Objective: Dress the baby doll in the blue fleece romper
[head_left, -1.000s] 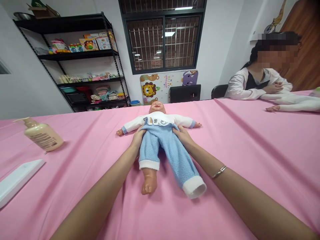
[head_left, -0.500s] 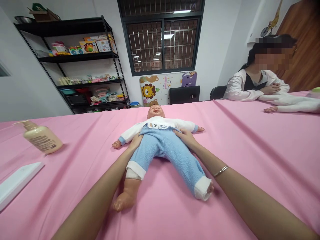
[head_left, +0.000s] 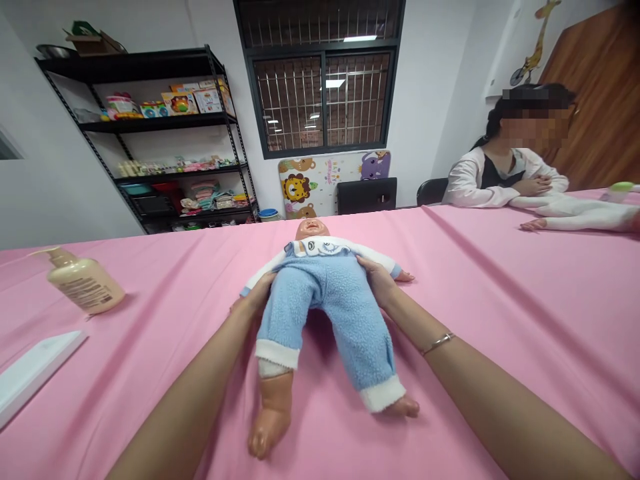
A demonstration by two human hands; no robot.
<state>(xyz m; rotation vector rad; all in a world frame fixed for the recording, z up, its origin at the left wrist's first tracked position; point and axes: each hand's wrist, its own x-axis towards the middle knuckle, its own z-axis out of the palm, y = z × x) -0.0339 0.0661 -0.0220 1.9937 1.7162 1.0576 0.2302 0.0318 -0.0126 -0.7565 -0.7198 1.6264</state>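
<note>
A baby doll (head_left: 320, 293) lies on its back on the pink-covered table (head_left: 490, 293), dressed in a white top and blue fleece trousers (head_left: 325, 307) with white cuffs. Both bare plastic feet stick out of the cuffs. My left hand (head_left: 257, 293) grips the trousers at the doll's hip on the left side of the view. My right hand (head_left: 375, 280), with a thin bracelet on the wrist behind it, grips the opposite hip. The doll's lower back and parts of the waistband are hidden.
A cream pump bottle (head_left: 85, 280) lies on its side at the left, near a flat white board (head_left: 35, 377). At the far right, a seated person (head_left: 505, 177) has their hands near a second doll (head_left: 575, 220). Shelves of baby goods (head_left: 145, 133) stand behind.
The trousers have slid up the doll's legs to its waist, covering more of the top. The foot on the right now shows past its cuff. My hands have moved up with the waistband.
</note>
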